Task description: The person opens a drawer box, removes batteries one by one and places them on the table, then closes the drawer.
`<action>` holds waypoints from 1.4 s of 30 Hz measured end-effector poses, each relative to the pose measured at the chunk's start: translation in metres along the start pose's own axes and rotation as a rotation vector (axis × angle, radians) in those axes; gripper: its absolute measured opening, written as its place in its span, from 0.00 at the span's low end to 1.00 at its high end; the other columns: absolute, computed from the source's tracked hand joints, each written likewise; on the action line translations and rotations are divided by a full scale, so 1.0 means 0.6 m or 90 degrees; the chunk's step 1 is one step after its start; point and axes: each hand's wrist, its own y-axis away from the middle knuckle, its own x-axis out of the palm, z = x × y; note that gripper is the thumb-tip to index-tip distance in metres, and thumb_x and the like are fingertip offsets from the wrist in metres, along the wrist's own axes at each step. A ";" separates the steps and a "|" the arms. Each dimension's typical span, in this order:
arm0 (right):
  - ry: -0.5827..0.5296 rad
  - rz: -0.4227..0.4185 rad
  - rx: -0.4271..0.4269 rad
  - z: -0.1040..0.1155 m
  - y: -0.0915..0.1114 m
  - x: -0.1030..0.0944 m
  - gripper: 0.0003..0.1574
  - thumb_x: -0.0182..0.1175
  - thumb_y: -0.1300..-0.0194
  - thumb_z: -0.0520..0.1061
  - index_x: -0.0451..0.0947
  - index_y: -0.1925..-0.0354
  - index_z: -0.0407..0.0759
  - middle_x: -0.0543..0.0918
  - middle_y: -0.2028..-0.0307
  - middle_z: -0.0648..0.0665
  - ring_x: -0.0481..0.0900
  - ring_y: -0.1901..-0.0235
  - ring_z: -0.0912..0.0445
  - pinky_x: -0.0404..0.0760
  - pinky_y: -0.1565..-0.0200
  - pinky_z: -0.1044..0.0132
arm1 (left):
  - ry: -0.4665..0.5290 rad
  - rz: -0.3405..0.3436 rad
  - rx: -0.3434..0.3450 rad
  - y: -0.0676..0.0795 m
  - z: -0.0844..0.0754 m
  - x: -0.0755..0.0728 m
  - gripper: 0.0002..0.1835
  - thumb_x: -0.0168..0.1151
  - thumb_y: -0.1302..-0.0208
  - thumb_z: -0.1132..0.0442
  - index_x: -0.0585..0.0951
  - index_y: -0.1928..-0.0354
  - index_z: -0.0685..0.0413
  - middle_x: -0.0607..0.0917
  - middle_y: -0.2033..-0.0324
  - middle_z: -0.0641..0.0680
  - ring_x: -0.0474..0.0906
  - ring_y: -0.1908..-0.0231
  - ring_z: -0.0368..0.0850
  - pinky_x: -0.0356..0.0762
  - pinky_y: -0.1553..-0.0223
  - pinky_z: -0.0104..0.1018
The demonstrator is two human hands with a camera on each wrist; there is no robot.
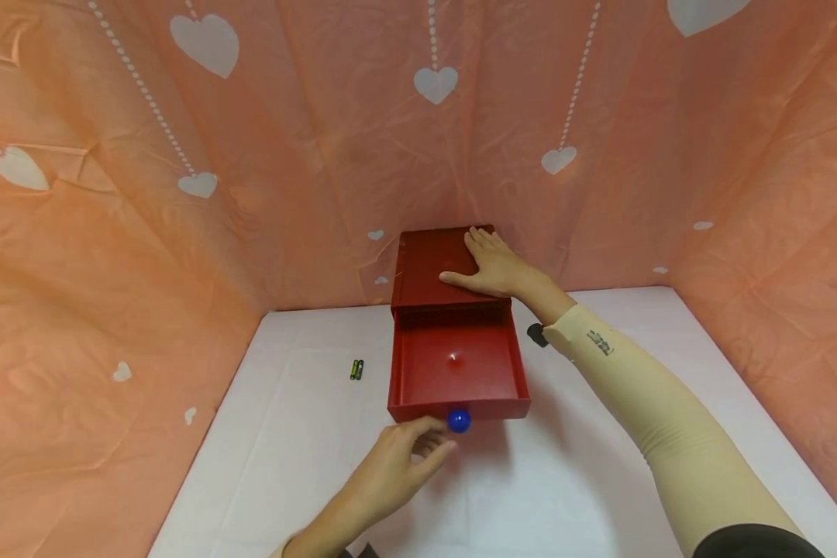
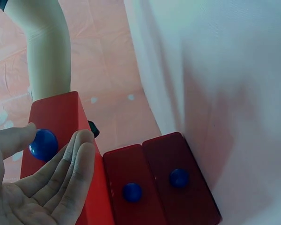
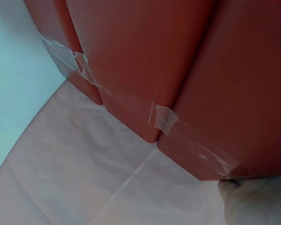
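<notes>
A red drawer box (image 1: 428,263) stands against the back wall, its top drawer (image 1: 488,364) pulled out. On the drawer's front is a round blue knob (image 1: 459,421). My left hand (image 1: 397,465) is at this knob, thumb and fingers spread around it; in the left wrist view the fingers (image 2: 77,173) stretch past the knob and the thumb lies close to its edge. My right hand (image 1: 491,267) rests flat on top of the box with spread fingers. Part of that hand (image 3: 248,204) shows at the lower corner of the right wrist view.
Two small green-and-black batteries (image 1: 356,370) lie on the white table left of the box. Two lower drawers (image 2: 154,187) are closed, each with a blue knob. Clear tape (image 3: 166,119) crosses the box's side. Orange sheeting (image 1: 335,155) with white hearts walls the table.
</notes>
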 end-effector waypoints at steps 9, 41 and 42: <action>-0.001 0.001 0.003 0.003 0.003 -0.001 0.70 0.53 0.27 0.79 0.40 0.15 0.32 0.40 0.14 0.32 0.34 0.14 0.41 0.32 0.17 0.51 | 0.010 -0.029 -0.010 -0.008 -0.004 0.005 0.15 0.66 0.22 0.51 0.88 0.47 0.55 0.93 0.56 0.50 0.87 0.57 0.35 0.85 0.53 0.29; 0.001 0.001 0.004 0.001 0.002 0.000 0.70 0.51 0.26 0.79 0.39 0.15 0.33 0.40 0.14 0.33 0.34 0.14 0.42 0.31 0.17 0.52 | -0.008 -0.103 0.029 -0.022 -0.009 0.001 0.12 0.68 0.23 0.54 0.89 0.51 0.55 0.93 0.60 0.47 0.88 0.60 0.36 0.87 0.54 0.31; 0.002 0.001 0.004 0.001 0.002 0.000 0.69 0.51 0.26 0.79 0.39 0.15 0.33 0.40 0.14 0.33 0.34 0.14 0.42 0.31 0.17 0.52 | -0.009 -0.105 0.029 -0.024 -0.009 0.000 0.12 0.68 0.23 0.54 0.89 0.51 0.55 0.93 0.60 0.47 0.89 0.60 0.37 0.87 0.54 0.31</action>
